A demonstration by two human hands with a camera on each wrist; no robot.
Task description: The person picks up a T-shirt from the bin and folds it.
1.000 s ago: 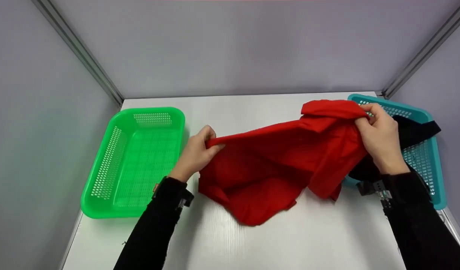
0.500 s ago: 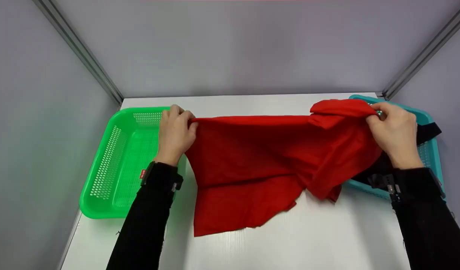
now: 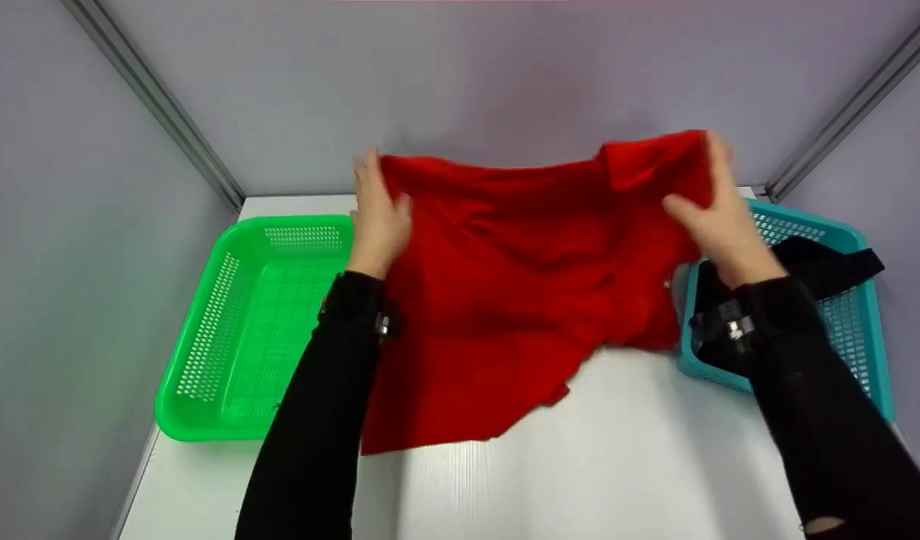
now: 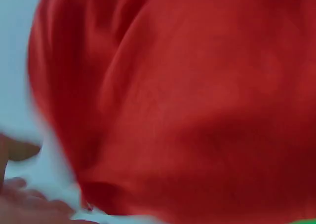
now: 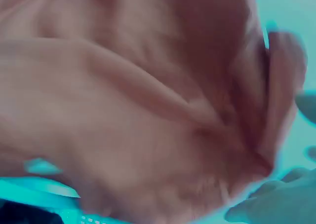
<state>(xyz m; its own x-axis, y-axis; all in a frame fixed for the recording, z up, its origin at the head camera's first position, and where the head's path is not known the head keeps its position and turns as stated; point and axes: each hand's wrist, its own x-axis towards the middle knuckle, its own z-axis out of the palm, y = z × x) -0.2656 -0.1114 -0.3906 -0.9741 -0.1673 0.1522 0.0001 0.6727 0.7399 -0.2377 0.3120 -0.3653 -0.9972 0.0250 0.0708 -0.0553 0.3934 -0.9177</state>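
Note:
A red garment [image 3: 505,285] hangs spread in the air over the white table, its lower part reaching down toward the tabletop. The left hand [image 3: 381,214] is at its upper left corner, thumb spread away from straight fingers. At the upper right corner is the right hand [image 3: 719,210], its thumb also held apart from extended fingers. In the left wrist view a gap shows between the thumb [image 4: 19,149] and the fingers, with the cloth beyond them. Motion blurs both hands. The right wrist view shows the cloth [image 5: 138,120] close to spread fingers.
A green plastic basket [image 3: 193,352] stands on the left of the white table [image 3: 580,465]. On the right a teal basket [image 3: 876,337] holds black cloth [image 3: 835,270], part of it over the rim. Grey walls [image 3: 460,82] enclose the back and sides.
Both hands, earlier pinching the red garment's upper corners and pulling it taut, have risen toward the back wall with it. Their thumbs have now parted from the fingers. The left hand first swung left.

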